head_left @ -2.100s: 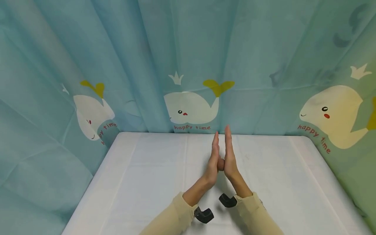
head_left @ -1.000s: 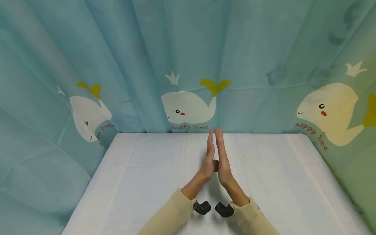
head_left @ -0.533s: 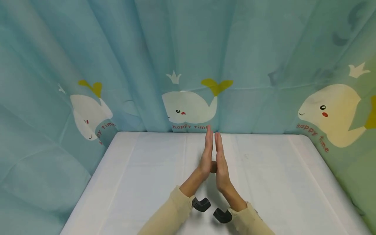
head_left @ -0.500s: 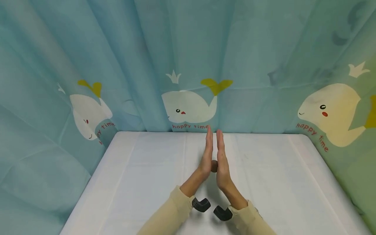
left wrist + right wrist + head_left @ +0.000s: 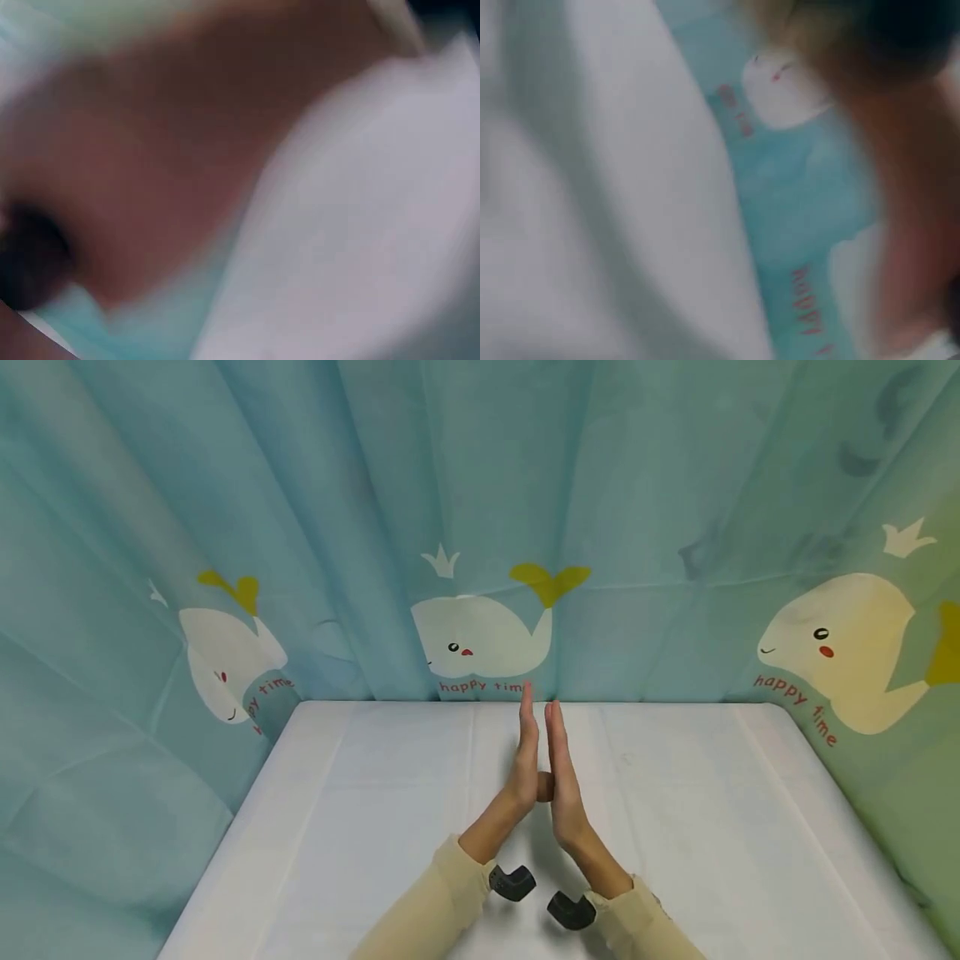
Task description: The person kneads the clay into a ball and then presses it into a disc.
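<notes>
In the head view a small, round brown lump (image 5: 545,787) sits between my two upright palms, above the white table. My left hand (image 5: 526,760) presses it from the left with straight fingers, its fingertips reaching farther forward than the other hand's. From the right, my right hand (image 5: 566,781) presses flat against it, fingers straight and leaning slightly left. Most of the lump is hidden by the palms. The left wrist view is blurred; the lump (image 5: 31,259) shows dark beside the palm there. In the right wrist view the right hand (image 5: 915,210) is a blur at the right side.
The white-covered table (image 5: 390,802) lies under both forearms. A blue-green curtain (image 5: 637,527) with printed whales hangs behind the table and along its sides. Black wrist-camera mounts (image 5: 513,883) stick out from the beige sleeves (image 5: 431,906), close to each other.
Both hands have shifted left with the lump between them. They have slid against each other: the right fingertips were farther forward earlier, and now the left ones are.
</notes>
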Action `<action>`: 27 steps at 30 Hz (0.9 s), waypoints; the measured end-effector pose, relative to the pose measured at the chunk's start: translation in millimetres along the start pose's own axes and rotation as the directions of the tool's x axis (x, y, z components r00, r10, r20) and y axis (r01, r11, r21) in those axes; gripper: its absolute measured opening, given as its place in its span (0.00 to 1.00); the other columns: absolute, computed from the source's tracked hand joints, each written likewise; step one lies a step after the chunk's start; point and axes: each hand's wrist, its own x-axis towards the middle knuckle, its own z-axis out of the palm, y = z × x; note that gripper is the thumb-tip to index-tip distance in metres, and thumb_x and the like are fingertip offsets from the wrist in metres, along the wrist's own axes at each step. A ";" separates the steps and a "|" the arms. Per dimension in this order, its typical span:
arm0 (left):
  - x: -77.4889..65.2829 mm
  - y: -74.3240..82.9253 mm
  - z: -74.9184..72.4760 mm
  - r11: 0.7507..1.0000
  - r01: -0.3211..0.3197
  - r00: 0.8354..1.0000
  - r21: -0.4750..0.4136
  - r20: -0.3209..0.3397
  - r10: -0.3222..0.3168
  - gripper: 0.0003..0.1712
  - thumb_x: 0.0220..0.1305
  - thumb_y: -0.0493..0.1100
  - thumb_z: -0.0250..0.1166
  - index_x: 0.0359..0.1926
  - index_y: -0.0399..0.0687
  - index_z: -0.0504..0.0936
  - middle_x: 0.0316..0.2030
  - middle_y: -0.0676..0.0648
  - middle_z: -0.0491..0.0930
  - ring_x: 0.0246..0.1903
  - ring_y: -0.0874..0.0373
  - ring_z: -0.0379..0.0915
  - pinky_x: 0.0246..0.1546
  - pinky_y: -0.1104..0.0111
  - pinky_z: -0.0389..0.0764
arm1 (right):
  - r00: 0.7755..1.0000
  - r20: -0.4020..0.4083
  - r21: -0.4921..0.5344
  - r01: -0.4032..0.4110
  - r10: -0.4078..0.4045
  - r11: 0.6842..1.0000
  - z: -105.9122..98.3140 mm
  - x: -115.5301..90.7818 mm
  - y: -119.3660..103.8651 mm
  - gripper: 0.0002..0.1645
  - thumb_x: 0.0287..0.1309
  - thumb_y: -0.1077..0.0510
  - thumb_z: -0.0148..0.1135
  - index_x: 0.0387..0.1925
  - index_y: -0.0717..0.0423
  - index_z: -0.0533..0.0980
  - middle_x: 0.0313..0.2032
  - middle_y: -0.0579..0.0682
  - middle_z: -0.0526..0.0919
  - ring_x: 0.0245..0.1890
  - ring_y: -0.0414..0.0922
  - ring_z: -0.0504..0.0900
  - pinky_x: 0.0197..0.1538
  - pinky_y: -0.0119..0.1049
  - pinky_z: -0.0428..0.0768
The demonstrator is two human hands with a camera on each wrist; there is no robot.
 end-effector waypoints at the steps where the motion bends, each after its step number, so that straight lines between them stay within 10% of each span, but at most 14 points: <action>1: -1.3 -3.8 0.4 1.000 0.022 1.000 0.000 -0.002 -0.022 0.35 0.84 0.54 0.23 0.83 0.49 0.30 0.82 0.47 0.29 0.80 0.53 0.23 0.76 0.47 0.32 | 1.000 -0.001 -0.007 0.014 -0.014 1.000 0.6 0.5 -3.1 0.34 0.82 0.45 0.17 0.83 0.40 0.36 0.82 0.41 0.35 0.81 0.44 0.33 0.76 0.58 0.36; 8: -15.7 2.8 8.9 0.999 0.029 0.999 -0.024 0.035 -0.028 0.36 0.83 0.59 0.22 0.83 0.52 0.29 0.82 0.51 0.27 0.80 0.55 0.22 0.76 0.47 0.31 | 0.998 -0.056 0.043 0.028 -0.025 0.999 -14.9 18.1 7.2 0.32 0.83 0.47 0.16 0.83 0.35 0.35 0.82 0.39 0.37 0.81 0.41 0.36 0.77 0.53 0.33; 16: -2.2 20.4 -4.8 0.999 -0.041 0.998 0.024 -0.037 0.042 0.34 0.84 0.53 0.23 0.83 0.48 0.30 0.82 0.48 0.30 0.80 0.54 0.25 0.77 0.48 0.31 | 1.000 -0.004 0.104 0.023 -0.022 0.994 13.5 -17.7 2.8 0.33 0.83 0.49 0.16 0.83 0.42 0.33 0.82 0.49 0.35 0.81 0.48 0.34 0.75 0.26 0.47; 27: -20.1 18.0 5.0 0.996 -0.008 0.999 -0.090 0.033 0.011 0.36 0.84 0.57 0.24 0.83 0.48 0.29 0.82 0.49 0.28 0.80 0.54 0.22 0.76 0.47 0.30 | 0.998 -0.052 0.074 -0.022 0.026 0.997 -9.5 9.2 15.4 0.33 0.82 0.48 0.15 0.83 0.38 0.35 0.82 0.40 0.36 0.81 0.41 0.33 0.77 0.54 0.31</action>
